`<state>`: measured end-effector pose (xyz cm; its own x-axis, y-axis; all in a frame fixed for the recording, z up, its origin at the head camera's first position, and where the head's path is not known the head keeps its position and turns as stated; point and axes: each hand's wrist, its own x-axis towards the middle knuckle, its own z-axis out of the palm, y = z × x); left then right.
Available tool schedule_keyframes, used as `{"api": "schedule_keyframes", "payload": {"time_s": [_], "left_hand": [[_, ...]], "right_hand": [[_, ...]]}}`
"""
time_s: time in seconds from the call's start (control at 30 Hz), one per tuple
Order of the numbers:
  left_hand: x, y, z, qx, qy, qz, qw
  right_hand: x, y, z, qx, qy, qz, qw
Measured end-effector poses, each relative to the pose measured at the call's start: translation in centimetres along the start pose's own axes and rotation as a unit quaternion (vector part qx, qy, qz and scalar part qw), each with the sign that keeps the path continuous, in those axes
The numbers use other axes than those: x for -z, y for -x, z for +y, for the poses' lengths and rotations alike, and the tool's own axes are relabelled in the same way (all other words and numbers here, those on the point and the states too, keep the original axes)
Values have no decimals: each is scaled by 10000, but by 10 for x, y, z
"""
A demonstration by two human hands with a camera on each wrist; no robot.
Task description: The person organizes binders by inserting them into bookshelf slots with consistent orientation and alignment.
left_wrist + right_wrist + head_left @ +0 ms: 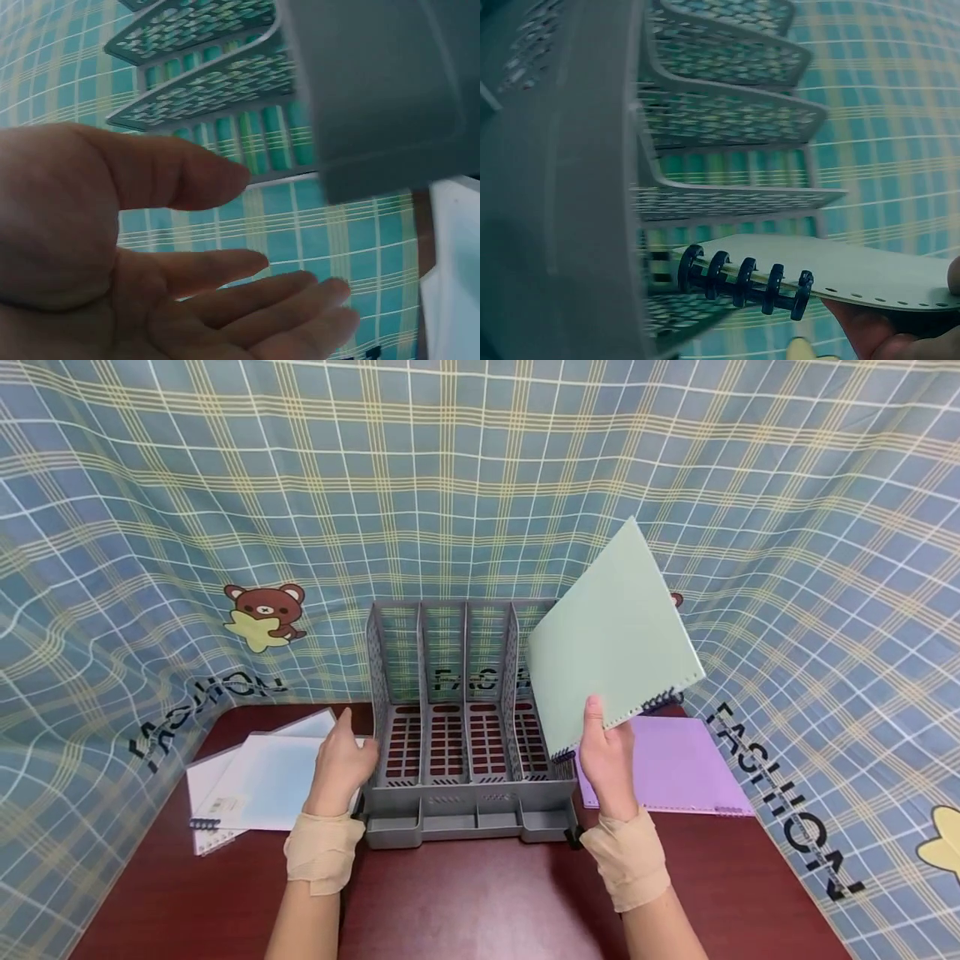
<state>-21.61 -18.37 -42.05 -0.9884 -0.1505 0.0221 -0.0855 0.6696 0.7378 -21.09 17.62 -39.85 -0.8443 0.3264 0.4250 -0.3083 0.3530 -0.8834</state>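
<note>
My right hand [609, 764] grips a pale green spiral notebook [615, 627] by its bound lower edge, thumb over the cover. The notebook is raised and tilted at the right end of a grey desktop file organizer [472, 795], its lower left corner overlapping the rightmost slot. Short black binding rings [744, 283] show at that corner in the right wrist view. My left hand [343, 768] is beside the organizer's left side, holding nothing. Its thumb and fingers stand apart in the left wrist view, where the organizer's wall [390, 97] is close.
White translucent notebooks [277, 777] overlap on the dark red table [480, 893] at left. On the right lies a purple notebook [675, 768]. Upright dividers [422, 693] split the organizer into slots, with small trays [450, 817] along its front. Plaid cloth [450, 460] hangs behind and at both sides.
</note>
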Motion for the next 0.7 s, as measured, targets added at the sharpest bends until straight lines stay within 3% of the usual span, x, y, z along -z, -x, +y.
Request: {"api": "schedule_keyframes", "payload": {"time_s": [0.3,0.7], "left_hand": [[-13,-12,-12,451,-101,-707,9964],[-18,-7,-10,162,-54,-959,9952]], "right_hand": [[-19,-5,29,-347,461,23,9983],[-29,-7,59,-380,1040,26,9938]]}}
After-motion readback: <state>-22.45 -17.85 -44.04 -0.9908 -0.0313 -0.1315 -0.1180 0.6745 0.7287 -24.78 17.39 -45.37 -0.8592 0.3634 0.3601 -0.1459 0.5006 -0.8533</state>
